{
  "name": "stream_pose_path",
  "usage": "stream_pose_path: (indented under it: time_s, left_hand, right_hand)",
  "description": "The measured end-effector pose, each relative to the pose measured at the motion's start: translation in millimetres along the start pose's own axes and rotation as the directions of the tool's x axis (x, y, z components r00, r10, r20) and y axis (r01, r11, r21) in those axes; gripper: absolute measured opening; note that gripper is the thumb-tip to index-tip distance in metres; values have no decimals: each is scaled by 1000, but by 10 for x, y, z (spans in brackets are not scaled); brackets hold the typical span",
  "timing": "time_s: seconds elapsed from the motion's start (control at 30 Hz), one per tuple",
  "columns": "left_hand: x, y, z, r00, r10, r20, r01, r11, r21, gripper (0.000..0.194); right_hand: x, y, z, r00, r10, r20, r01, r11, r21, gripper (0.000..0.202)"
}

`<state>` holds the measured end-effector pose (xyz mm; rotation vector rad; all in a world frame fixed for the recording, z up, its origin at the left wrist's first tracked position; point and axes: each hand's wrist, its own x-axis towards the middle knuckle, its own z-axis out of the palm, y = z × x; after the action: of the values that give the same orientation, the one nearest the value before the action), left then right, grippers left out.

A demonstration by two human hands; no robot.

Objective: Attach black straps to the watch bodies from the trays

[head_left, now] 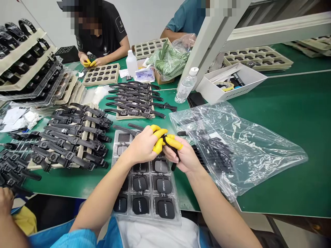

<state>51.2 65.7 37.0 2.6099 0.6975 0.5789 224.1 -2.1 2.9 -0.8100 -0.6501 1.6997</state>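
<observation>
My left hand point(144, 146) and my right hand point(184, 156) meet above the front tray, yellow finger cots on several fingertips. Both are closed on a black watch strap point(172, 151), which hangs down across my right palm. Whether a watch body is attached is hidden by my fingers. Beneath them lies a clear plastic tray point(176, 210) whose compartments hold square black pieces with pale lettering point(164, 186). Another watch strap point(124, 130) lies at the tray's far edge. To the right, a clear plastic bag point(253, 155) covers a pile of black straps.
On the left, black watches point(69, 137) lie across trays beside tall tray stacks point(26, 72). More watches point(134, 98) are ahead. A water bottle point(186, 86) and white box point(232, 81) stand by a post point(207, 41). Two co-workers sit opposite; another person's hand point(5, 205) is at lower left.
</observation>
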Motion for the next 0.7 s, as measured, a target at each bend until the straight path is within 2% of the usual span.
stream_pose_path:
  time_s: [0.07, 0.13, 0.3, 0.37, 0.47, 0.6, 0.7]
  left_hand:
    - [0, 15, -9, 999, -31, 44, 28, 996, 80, 40]
    - [-3, 11, -11, 997, -40, 60, 35, 996, 78, 39]
    - [-19, -46, -6, 1000, -3, -13, 1, 979, -204, 39]
    - [-20, -52, -6, 1000, -9, -16, 5, 969, -246, 39]
    - [-13, -28, -12, 1000, -8, 3, 9, 990, -139, 40]
    - [-9, 3, -29, 995, -40, 86, 34, 997, 70, 37]
    - [-24, -26, -31, 995, -30, 99, 28, 999, 27, 35]
  right_hand:
    - [5, 1, -12, 1000, 25, 9, -25, 1000, -9, 38]
    - [8, 1, -17, 999, 35, 24, -34, 999, -17, 38]
    - [-2, -6, -6, 999, 0, 39, 1, 999, -33, 37]
    - [-4, -12, -4, 999, -4, 40, 4, 1000, -7, 36]
    - [4, -23, -16, 999, 23, 38, -24, 999, 28, 36]
    - [25, -28, -37, 993, 107, 45, -106, 994, -21, 41]
    - [31, -19, -33, 993, 107, 50, -105, 994, -32, 43]
